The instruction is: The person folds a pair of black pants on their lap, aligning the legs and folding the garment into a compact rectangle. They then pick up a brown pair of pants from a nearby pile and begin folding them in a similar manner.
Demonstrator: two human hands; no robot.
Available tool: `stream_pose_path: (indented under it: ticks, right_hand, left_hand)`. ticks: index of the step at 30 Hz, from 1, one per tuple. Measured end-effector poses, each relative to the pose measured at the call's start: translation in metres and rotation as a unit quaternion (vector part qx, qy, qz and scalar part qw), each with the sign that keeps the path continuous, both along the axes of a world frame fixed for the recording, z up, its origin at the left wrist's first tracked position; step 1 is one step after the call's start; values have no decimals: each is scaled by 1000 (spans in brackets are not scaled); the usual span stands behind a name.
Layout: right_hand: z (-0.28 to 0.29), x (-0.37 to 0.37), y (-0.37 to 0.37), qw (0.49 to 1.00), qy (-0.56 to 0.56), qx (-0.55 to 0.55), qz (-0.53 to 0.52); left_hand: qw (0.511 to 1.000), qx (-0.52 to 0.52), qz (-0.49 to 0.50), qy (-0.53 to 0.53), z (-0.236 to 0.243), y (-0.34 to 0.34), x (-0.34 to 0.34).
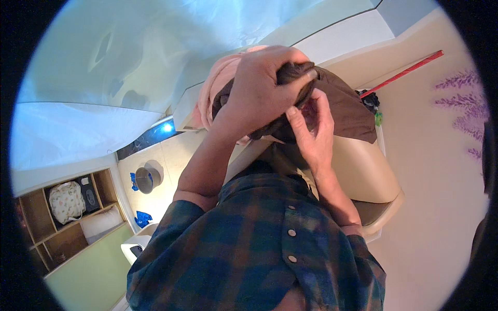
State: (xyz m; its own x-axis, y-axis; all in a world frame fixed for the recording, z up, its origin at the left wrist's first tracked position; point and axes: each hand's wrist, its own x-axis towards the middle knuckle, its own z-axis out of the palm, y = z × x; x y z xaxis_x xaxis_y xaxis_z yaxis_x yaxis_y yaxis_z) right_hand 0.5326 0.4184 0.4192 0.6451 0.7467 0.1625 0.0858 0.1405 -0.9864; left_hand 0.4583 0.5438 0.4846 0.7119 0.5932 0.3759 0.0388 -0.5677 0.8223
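Observation:
My left hand [264, 88] curls over a bunched dark brown piece [294, 72], seemingly cloth, with thumb and fingers closed on it. My right hand [315, 132] is beside it, thumb and fingertips bent around a fold of the same bunch. A dark reddish hollow shows between the two hands. Smooth brown cloth [346, 106] spreads from the bunch to the right, over a beige padded chair [363, 168]. Pink cloth [223, 78] lies behind and left of my left hand. My hands hide much of the bunch.
A glossy pale surface [155, 46] fills the far left. A grey bin [148, 180] stands on the floor at left, near blue plastic pieces [142, 218]. Shelves [39, 212] hold a flowered bag [67, 202]. A red stick [404, 72] leans by the right wall [430, 207].

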Motion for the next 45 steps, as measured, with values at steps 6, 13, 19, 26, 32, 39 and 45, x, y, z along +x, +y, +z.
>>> stream_pose_path:
  ticks: [6,13,19,26,32,39,45]
  right_hand:
    - [-10,-3,-3,998,-52,-25,-6]
    - [-48,-4,-12,986,-128,-107,-18]
    - [-39,-4,-14,999,11,-20,48]
    - [14,47,-44,944,296,75,126]
    - [23,48,-56,992,61,-62,89]
    - [10,48,-79,976,-90,-184,77]
    - [47,57,-90,967,-195,-45,-155]
  left_hand:
    - [998,-28,-51,-12,2,0,2]
    - [988,-150,-12,-42,28,17,-9]
    - [993,-111,13,-45,21,25,-13]
    - [972,-231,15,-40,12,58,-42]
    - [953,-287,18,-92,-1,64,-54]
    - [940,-310,41,-139,4,77,-68]
    - [935,-330,64,-114,-13,78,-65]
